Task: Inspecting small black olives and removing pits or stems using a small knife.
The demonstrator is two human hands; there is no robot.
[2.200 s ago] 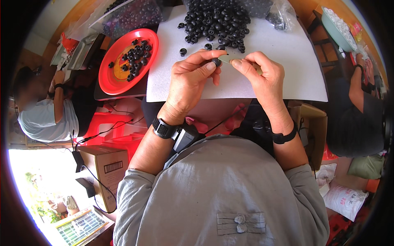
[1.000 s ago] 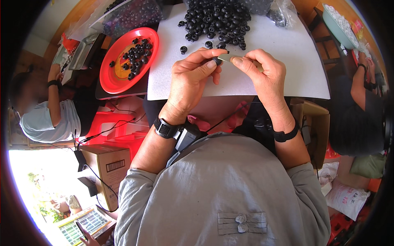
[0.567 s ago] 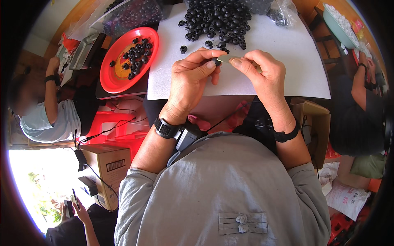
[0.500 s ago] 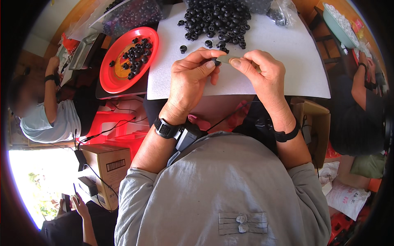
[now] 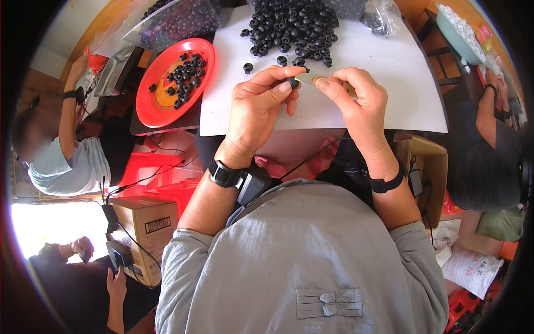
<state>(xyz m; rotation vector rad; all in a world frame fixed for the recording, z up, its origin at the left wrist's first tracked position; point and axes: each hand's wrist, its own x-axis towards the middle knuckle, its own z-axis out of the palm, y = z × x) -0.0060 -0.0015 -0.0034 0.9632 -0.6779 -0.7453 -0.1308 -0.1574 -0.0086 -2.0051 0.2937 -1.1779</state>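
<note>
Left hand (image 5: 261, 99) pinched nearly closed, thumb and forefinger have hold of one small, round black piece (image 5: 292, 83) above the near part of the white sheet (image 5: 409, 97), just left of the right hand (image 5: 360, 99). Closed at the fingertips on a thin, pale blade (image 5: 306, 80), the right hand keeps its long axis roughly crosswise, tip pointing left at the piece's right side, though from here I can't tell if they touch. Beyond both lies a pile of black pieces (image 5: 293, 28), with the red dish (image 5: 146, 113) nearer the left hand.
</note>
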